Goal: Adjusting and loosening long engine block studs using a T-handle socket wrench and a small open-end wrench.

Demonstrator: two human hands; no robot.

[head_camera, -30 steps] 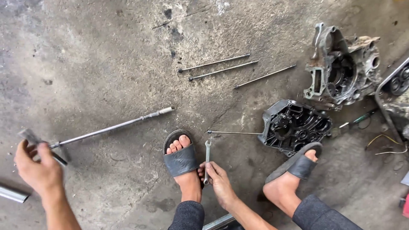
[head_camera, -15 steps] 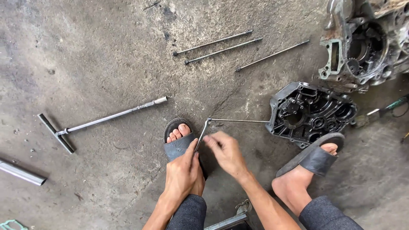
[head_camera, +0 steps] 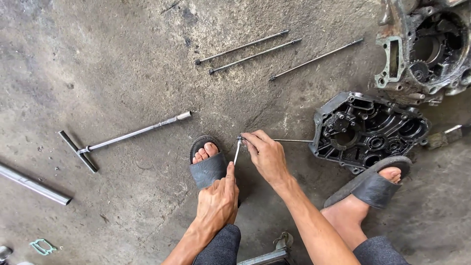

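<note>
The fingers (head_camera: 251,141) of the right hand (head_camera: 267,157) now pinch a thin rod (head_camera: 292,141) at frame centre, the left hand (head_camera: 218,198) has let go of the T-wrench (head_camera: 125,136) and grips a small spanner (head_camera: 237,152).

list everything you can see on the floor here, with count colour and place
long rods: 3, dark metal, lying apart on the concrete at top centre
thin rod: 1, grey metal, runs from the right hand to the black cover
small wrench: 1, silver, between the two hands
T-handle wrench: 1, silver shaft with dark crossbar, left of centre
pipe: 1, grey, left edge
gasket: 1, green, bottom left corner
engine cover: 1, black, right of centre
engine case: 1, grey and grimy, top right
sandals: 2, dark grey, on the person's feet
left hand: 1, holds the wrench's lower end
right hand: 1, pinches the thin rod's end at the wrench's head
</note>
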